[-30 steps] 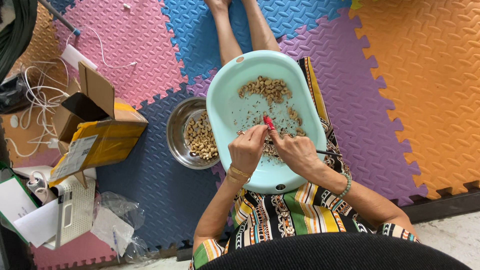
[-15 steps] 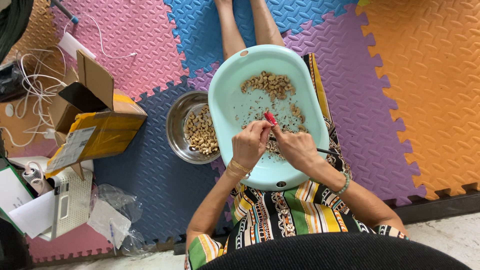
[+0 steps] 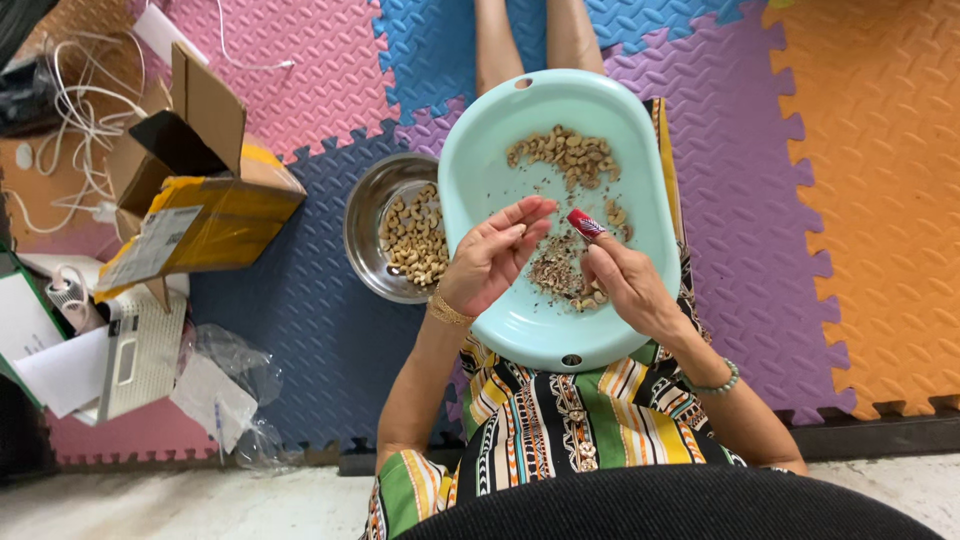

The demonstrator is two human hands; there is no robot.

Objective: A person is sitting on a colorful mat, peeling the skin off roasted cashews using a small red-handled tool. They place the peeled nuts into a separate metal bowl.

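A pale green oval tray (image 3: pixel 500 140) rests on my lap, with a heap of cashew nuts (image 3: pixel 568 154) at its far end and a pile of brown skins and bits (image 3: pixel 558 268) near the middle. My left hand (image 3: pixel 492 258) hovers palm-up over the tray, fingers loosely curled around a small nut. My right hand (image 3: pixel 620 272) grips a small tool with a red handle (image 3: pixel 584 222), tip pointing toward the left hand. The hands are a little apart.
A steel bowl (image 3: pixel 368 205) with peeled cashews (image 3: pixel 415 238) sits on the foam mat left of the tray. An open cardboard box (image 3: pixel 190 190), white cables (image 3: pixel 70 110), papers and a plastic bag (image 3: pixel 225 380) lie further left. Coloured foam mats (image 3: pixel 860 180) cover the floor.
My hands were pressed together over the skins pile, working a nut with the tool. They have now drawn apart, the left hand opening palm-up. The view has shifted slightly.
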